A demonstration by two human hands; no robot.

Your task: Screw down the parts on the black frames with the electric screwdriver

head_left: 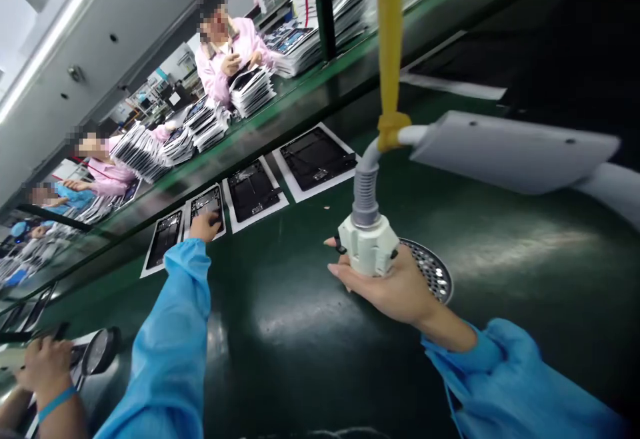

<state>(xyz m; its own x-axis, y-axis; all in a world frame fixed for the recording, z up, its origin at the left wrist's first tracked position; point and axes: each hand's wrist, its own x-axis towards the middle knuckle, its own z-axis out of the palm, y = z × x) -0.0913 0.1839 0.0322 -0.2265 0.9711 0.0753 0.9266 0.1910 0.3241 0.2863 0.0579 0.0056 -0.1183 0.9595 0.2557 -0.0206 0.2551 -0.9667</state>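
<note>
My right hand (395, 286) is closed around a pale, faceted plastic head (370, 247) that ends a grey ribbed tube (365, 192). A yellow strap (390, 59) is tied to the tube just above. Behind that wrist, a round perforated metal plate (433, 272) is partly hidden by my hand. At the far left, my left hand (204, 227) reaches over a black tablet housing (203, 202) on a white sheet. Its bent fingers are at the housing's near right edge and partly hidden.
Other tablet housings on white sheets line the green surface, one large (315, 159). A co-worker's hand (47, 366) is at lower left beside a dark round object (97, 352). Behind a green ledge (280, 112), people in pink work among stacks (253, 92). A grey panel (515, 149) juts in from the right.
</note>
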